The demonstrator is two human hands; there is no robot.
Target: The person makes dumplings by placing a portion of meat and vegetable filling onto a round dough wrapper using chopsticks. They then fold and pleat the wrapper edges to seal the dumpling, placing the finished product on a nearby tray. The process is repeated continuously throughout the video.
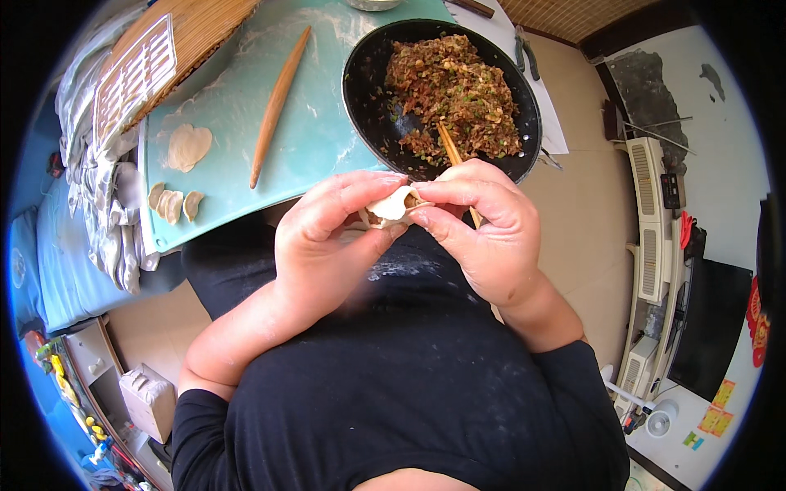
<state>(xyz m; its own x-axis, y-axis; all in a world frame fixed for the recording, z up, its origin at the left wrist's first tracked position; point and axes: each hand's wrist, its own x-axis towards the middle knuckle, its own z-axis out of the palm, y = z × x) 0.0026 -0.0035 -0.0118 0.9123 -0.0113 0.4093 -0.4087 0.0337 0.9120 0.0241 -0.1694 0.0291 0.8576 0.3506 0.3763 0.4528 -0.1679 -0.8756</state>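
Thumb and fingertips of the left hand point(319, 225) and the right hand point(499, 219) pinch the edges of one dumpling point(391, 208) from both sides, just on the near side of the black pan point(364, 94). Its dough is folded over, but the seam looks open: dark filling shows on either side of the pale flap. Chopsticks point(449, 146) run from the pan's near part to behind the right hand; whether the fingers also hold them cannot be told. Inside the pan, the chopped filling point(454, 78) lies in a big heap. Left of the pan, a rolling pin point(281, 106) rests on the green mat point(225, 176), touched by neither hand. Farther left of the pan, flat wrappers point(189, 148) overlap, and nearer the person than these sits a small group of folded dumplings point(172, 206).

Judging by this, the work is at an early point: only that small group appears finished, the dumpling in the grip is partly closed, and the flat wrappers and plenty of filling are left to use.
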